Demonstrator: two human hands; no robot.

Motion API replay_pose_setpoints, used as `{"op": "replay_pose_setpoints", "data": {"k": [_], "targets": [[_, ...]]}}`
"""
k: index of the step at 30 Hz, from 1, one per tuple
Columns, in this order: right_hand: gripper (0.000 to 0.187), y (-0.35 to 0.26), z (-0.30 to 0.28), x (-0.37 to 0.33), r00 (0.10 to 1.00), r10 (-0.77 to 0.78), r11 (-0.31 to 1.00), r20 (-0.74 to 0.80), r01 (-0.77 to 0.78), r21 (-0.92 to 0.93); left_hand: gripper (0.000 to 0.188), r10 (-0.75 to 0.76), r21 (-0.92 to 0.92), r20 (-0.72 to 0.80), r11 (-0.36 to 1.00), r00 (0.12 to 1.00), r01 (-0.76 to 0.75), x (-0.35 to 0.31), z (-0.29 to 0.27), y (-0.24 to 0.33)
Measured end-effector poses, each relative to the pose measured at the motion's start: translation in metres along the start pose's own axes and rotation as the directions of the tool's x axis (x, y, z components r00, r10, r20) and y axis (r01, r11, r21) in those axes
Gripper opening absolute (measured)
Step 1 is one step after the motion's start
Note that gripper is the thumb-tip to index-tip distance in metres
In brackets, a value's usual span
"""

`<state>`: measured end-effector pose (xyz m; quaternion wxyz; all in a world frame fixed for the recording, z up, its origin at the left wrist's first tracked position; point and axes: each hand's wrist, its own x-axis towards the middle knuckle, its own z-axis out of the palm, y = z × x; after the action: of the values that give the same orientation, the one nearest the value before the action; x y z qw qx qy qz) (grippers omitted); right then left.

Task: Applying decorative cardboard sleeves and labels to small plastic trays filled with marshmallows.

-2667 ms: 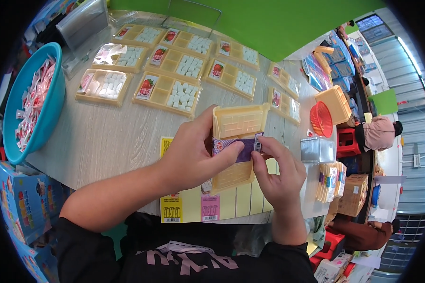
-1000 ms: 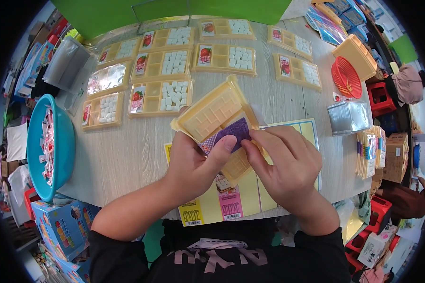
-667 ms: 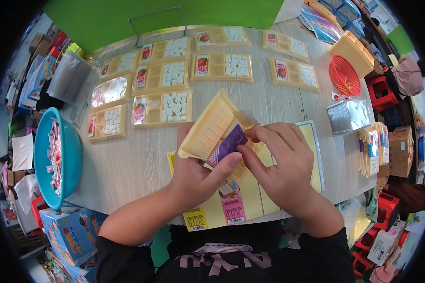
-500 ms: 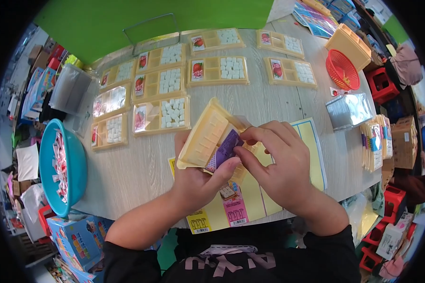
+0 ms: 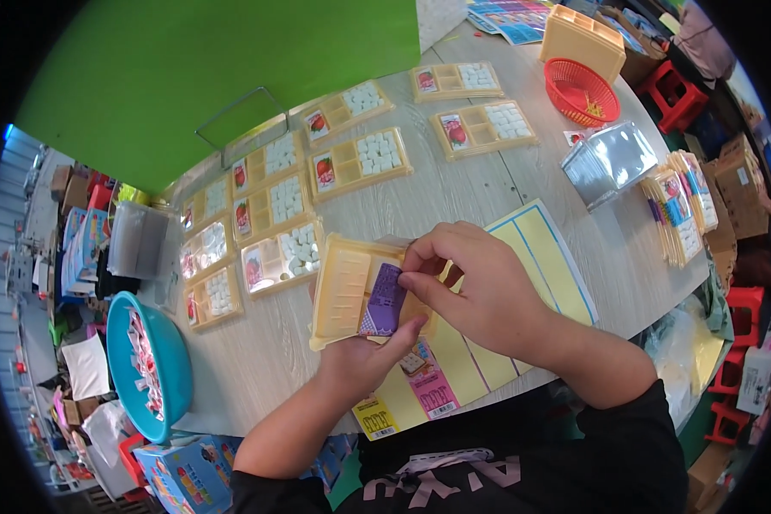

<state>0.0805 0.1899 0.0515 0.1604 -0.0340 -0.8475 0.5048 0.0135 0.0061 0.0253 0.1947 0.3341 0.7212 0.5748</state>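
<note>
Tilted up over the near middle of the table is a cream plastic tray [image 5: 338, 287], its ribbed underside showing. My left hand [image 5: 360, 364] grips it from below, thumb along the near edge. A purple printed label [image 5: 384, 300] lies against the tray's compartments. My right hand [image 5: 488, 283] pinches the label's upper right corner between thumb and fingertips. Beneath both hands is a yellow sheet of labels [image 5: 533, 257], with a pink label [image 5: 433, 385] at its near part. Beyond the hands stand several filled trays [image 5: 377, 163] with white pieces and strawberry-printed packets.
A teal basin [image 5: 176, 368] of small packets stands at the left edge. To the right are a red basket [image 5: 581, 90], a stack of clear lids [image 5: 608, 163] and bundled packs [image 5: 672, 210]. A green panel [image 5: 188, 77] and a wire stand [image 5: 247, 120] rise at the back.
The view has turned, shifting the table's contents. The tray has swung more upright, showing more of the purple label. My right hand keeps its pinch at the label's corner.
</note>
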Motion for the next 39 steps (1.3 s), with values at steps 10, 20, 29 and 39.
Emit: {"op": "replay_pose_setpoints", "data": {"k": [10,20,29,39], "targets": [[0.012,-0.001,0.010,-0.004,0.986,-0.156,0.985,-0.059,0.151,-0.083,0.034,0.052,0.038,-0.235,0.998,0.970,-0.045,0.009,0.006,0.002],[0.015,-0.002,0.011,-0.005,0.952,-0.297,0.948,-0.073,0.285,-0.142,0.033,-0.065,-0.016,-0.209,0.998,0.976,0.063,0.012,0.001,0.006],[0.021,-0.010,0.006,-0.007,0.915,-0.402,0.905,-0.036,0.390,-0.172,0.050,-0.101,-0.229,-0.178,0.972,0.979,0.059,0.011,-0.001,-0.015],[0.016,-0.001,0.001,-0.001,0.947,-0.296,0.943,-0.123,0.269,-0.197,0.062,0.006,-0.269,-0.061,0.963,0.998,-0.022,0.005,0.003,-0.009]]}}
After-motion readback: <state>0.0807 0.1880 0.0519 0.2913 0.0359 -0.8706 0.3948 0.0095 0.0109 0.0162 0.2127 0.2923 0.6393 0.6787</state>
